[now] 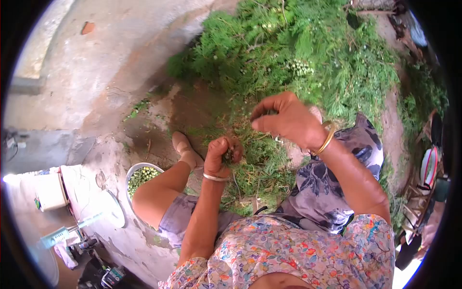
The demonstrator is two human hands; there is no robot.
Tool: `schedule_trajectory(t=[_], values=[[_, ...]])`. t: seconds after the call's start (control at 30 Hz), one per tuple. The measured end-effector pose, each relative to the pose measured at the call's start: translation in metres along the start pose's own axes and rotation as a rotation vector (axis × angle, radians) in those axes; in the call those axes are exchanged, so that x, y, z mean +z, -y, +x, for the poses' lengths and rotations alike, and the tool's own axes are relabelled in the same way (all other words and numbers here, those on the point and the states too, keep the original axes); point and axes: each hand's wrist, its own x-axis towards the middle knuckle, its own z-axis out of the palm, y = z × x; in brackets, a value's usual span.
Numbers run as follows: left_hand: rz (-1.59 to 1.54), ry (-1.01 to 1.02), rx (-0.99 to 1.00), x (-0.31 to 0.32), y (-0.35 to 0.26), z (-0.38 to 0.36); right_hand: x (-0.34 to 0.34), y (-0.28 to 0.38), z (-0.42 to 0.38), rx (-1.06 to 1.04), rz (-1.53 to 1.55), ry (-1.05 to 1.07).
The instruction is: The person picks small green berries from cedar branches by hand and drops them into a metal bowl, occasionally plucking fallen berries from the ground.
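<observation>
My left hand (224, 155), with a white bangle at the wrist, is closed in front of my body. A little dark green shows at its fingers, too small to name. Up and to the right, my right hand (288, 120) has its fingers curved and apart from the thumb, and nothing can be seen between them. A gold bangle (327, 138) circles that wrist. Beyond both hands lies a large heap of feathery green branches (269, 53), with a cluster of pale green berries (299, 67) among them. Loose sprigs (262, 166) cover the ground between my legs.
By my left knee stands a pale bowl (129, 176) holding many small green berries (144, 176). A standing fan (108, 209) is at the lower left. A reddish fragment (88, 28) lies on the concrete floor (110, 53). Assorted household items crowd the right edge.
</observation>
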Motion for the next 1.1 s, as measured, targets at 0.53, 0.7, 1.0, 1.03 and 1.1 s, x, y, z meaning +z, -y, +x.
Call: schedule_trajectory(t=[0.53,0.7,1.0,1.03,1.1], values=[[-0.424,-0.039,-0.087,0.087,-0.015,-0.108,0.069,-0.009,-0.106,-0.255,-0.251,0.0],[-0.447,-0.046,-0.098,0.077,-0.006,-0.119,0.07,-0.006,-0.132,-0.134,-0.007,-0.145],[-0.59,-0.097,0.023,0.084,-0.007,-0.135,0.096,-0.029,-0.146,-0.379,-0.544,-0.276],[-0.557,-0.138,-0.006,0.085,-0.007,-0.137,0.103,-0.028,-0.145,-0.379,-0.548,-0.274],[-0.528,-0.18,-0.034,0.084,-0.004,-0.138,0.117,-0.03,-0.142,-0.579,-0.586,-0.223]])
